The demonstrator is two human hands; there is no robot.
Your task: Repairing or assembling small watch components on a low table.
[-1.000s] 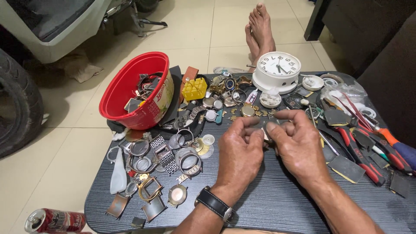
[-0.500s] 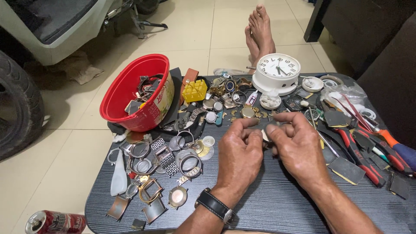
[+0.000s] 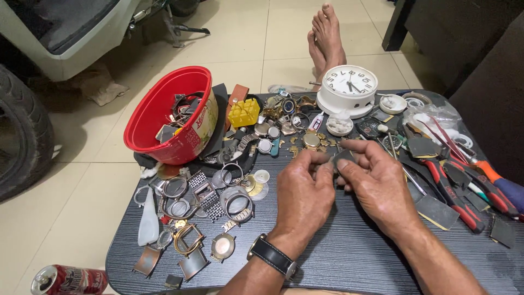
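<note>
Bare hands and forearms, one wristwatch.
Left hand (image 3: 303, 196): no rings or gloves, forearm unsleeved; a watch on a black strap (image 3: 271, 257) with a silver-coloured case sits at the wrist, case turned to the side. Right hand (image 3: 379, 188): bare, no ring, no band, forearm uncovered to the frame edge. Bare feet (image 3: 326, 35) beyond the far table edge, no footwear.

Red bowl (image 3: 164, 117) at table's left edge, wearing a cream, yellow and red label (image 3: 204, 121) on its side. Red drink can (image 3: 68, 279) lying on the floor, bottom left. Small white tube (image 3: 315, 122) with red print beside the white clock (image 3: 348, 89).
</note>
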